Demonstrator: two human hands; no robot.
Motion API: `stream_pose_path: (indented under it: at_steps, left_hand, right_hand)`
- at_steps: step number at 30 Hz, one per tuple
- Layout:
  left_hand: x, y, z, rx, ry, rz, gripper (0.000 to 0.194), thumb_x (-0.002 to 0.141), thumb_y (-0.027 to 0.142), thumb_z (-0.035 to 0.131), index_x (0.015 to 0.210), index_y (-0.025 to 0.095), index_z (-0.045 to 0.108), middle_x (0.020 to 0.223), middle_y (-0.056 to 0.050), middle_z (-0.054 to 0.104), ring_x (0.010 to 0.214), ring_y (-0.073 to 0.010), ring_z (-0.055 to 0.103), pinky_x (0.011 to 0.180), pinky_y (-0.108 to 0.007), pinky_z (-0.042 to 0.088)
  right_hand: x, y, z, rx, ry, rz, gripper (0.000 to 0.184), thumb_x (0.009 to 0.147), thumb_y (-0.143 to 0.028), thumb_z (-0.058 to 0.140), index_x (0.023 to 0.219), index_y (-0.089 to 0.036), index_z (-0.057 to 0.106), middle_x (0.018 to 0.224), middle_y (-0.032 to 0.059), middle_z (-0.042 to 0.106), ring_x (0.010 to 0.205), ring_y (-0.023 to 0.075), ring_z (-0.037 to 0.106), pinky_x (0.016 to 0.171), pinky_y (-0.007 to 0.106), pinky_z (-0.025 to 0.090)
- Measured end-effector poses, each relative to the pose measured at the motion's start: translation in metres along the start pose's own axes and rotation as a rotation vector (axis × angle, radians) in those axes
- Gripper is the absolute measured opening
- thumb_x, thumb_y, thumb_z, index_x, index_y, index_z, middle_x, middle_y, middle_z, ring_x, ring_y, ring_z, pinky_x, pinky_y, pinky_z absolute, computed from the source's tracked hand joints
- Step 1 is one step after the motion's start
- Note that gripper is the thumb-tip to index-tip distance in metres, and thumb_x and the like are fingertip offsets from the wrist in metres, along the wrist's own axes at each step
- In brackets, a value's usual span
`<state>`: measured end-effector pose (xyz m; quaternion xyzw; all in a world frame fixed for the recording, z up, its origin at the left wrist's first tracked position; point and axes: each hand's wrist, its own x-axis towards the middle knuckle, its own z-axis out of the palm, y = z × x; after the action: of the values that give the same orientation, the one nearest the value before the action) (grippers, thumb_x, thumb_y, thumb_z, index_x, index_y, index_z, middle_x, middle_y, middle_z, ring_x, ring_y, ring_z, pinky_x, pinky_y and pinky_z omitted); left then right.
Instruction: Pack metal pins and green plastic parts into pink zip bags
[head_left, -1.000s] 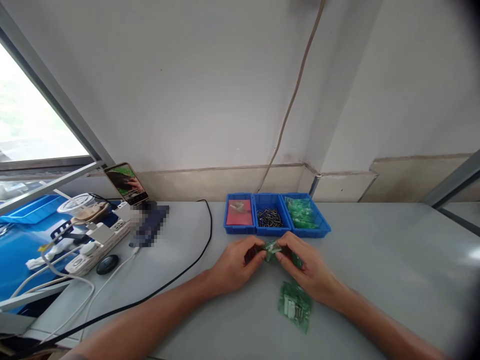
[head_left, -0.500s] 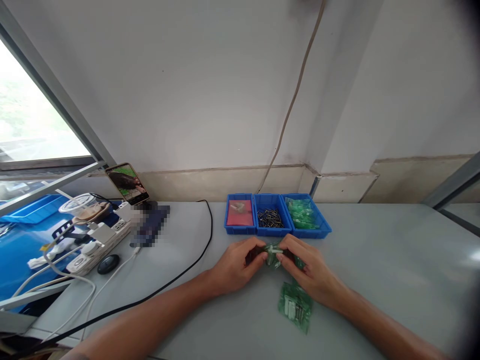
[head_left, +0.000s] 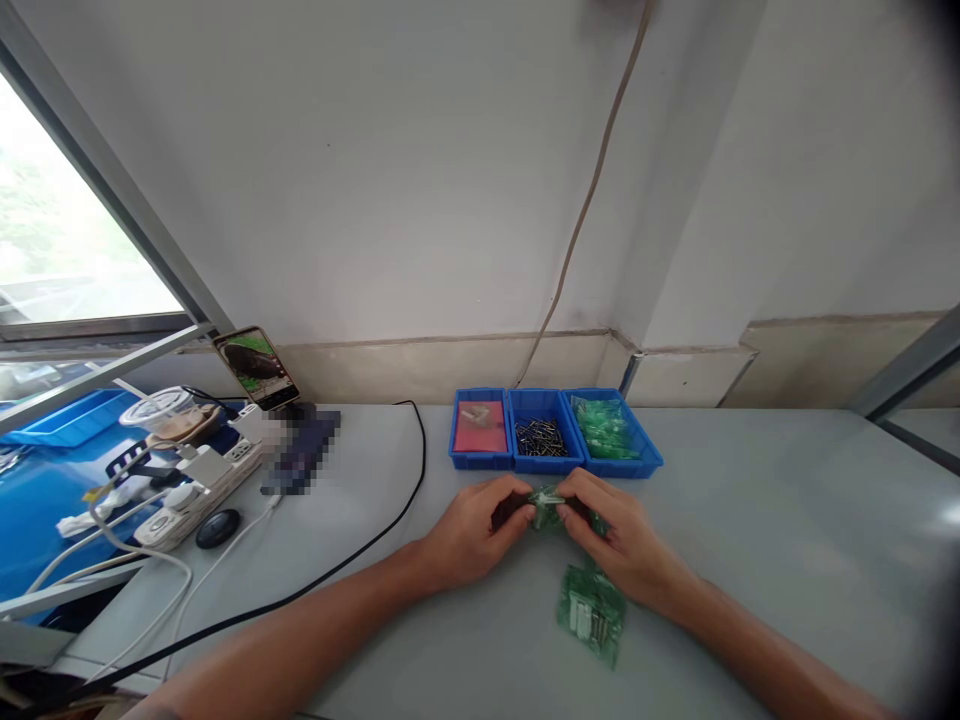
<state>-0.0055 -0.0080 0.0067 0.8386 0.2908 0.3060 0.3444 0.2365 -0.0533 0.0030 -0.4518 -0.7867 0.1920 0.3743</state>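
Note:
Both hands pinch one small green plastic bag (head_left: 546, 508) just in front of the blue bins. My left hand (head_left: 480, 525) grips its left side between thumb and forefinger. On the opposite side my right hand (head_left: 611, 530) is closed on it in the same way. Something pale and slim shows at the bag's top; the fingers partly cover it. Below my right hand, on the table, lies a filled green bag (head_left: 591, 612) with white pieces and metal screws visible through the plastic. More green plastic shows behind my right fingers.
Three blue bins stand in a row: one with a red sheet (head_left: 480, 430) and small clear pieces, one with screws (head_left: 540, 437), one with green bags (head_left: 604, 428). At left are a propped phone (head_left: 256, 368), a power strip (head_left: 187, 500), a mouse (head_left: 217, 528) and a black cable (head_left: 330, 575).
The hands stay almost in place. The green bag between the fingertips has shifted slightly, and its lower part looks less spread out.

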Motion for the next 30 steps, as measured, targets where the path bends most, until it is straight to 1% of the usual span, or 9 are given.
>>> stream_pose_path:
  at_steps: [6,11,15,20,26,30]
  left_hand:
    - [0.000,0.000,0.000,0.011,0.007,-0.020,0.020,0.110,0.036,0.055,0.111,0.019,0.067,0.092,-0.002,0.071,0.075,-0.0149,0.059,0.072,-0.026,0.046]
    - [0.000,-0.003,0.001,0.042,0.052,0.001,0.019,0.109,0.037,0.059,0.109,0.020,0.068,0.094,-0.003,0.070,0.081,-0.0164,0.060,0.075,-0.027,0.046]
    - [0.001,-0.006,0.002,0.104,0.046,0.033,0.022,0.106,0.041,0.065,0.106,0.020,0.067,0.092,-0.003,0.069,0.085,-0.0192,0.058,0.078,-0.030,0.044]
    - [0.003,-0.004,0.002,0.114,0.029,0.068,0.027,0.107,0.044,0.063,0.098,0.019,0.065,0.088,-0.003,0.065,0.082,-0.0187,0.054,0.079,-0.031,0.043]
    - [0.002,0.000,0.000,0.098,0.013,0.051,0.031,0.109,0.048,0.058,0.103,0.019,0.066,0.091,-0.004,0.068,0.082,-0.0186,0.056,0.078,-0.032,0.045]
    - [0.002,0.001,-0.001,0.095,0.004,0.045,0.030,0.110,0.047,0.057,0.105,0.019,0.067,0.093,-0.004,0.068,0.083,-0.0188,0.057,0.078,-0.031,0.045]
  right_hand:
    - [0.000,0.004,0.002,-0.005,0.022,0.001,0.010,0.111,-0.031,0.053,0.115,-0.026,0.061,0.096,0.0037,0.065,0.080,0.0198,0.062,0.066,0.030,0.050]
    - [0.001,-0.002,0.001,-0.001,0.044,0.015,0.014,0.113,-0.032,0.050,0.106,-0.026,0.060,0.093,0.0026,0.063,0.078,0.0189,0.061,0.063,0.029,0.048]
    - [0.002,-0.005,0.000,0.033,0.055,0.046,0.015,0.113,-0.033,0.050,0.105,-0.025,0.060,0.092,0.0024,0.063,0.079,0.0188,0.061,0.062,0.028,0.047]
    - [0.003,-0.007,0.000,0.025,0.036,0.061,0.023,0.114,-0.036,0.049,0.096,-0.025,0.059,0.087,0.0010,0.060,0.076,0.0185,0.057,0.065,0.030,0.046]
    - [0.002,-0.006,-0.001,-0.010,0.052,0.049,0.025,0.114,-0.034,0.048,0.092,-0.025,0.058,0.084,0.0001,0.059,0.075,0.0186,0.057,0.068,0.031,0.046]
    - [0.002,-0.005,0.000,-0.014,0.048,0.049,0.027,0.114,-0.035,0.047,0.092,-0.025,0.058,0.084,0.0000,0.060,0.075,0.0188,0.059,0.070,0.032,0.047]
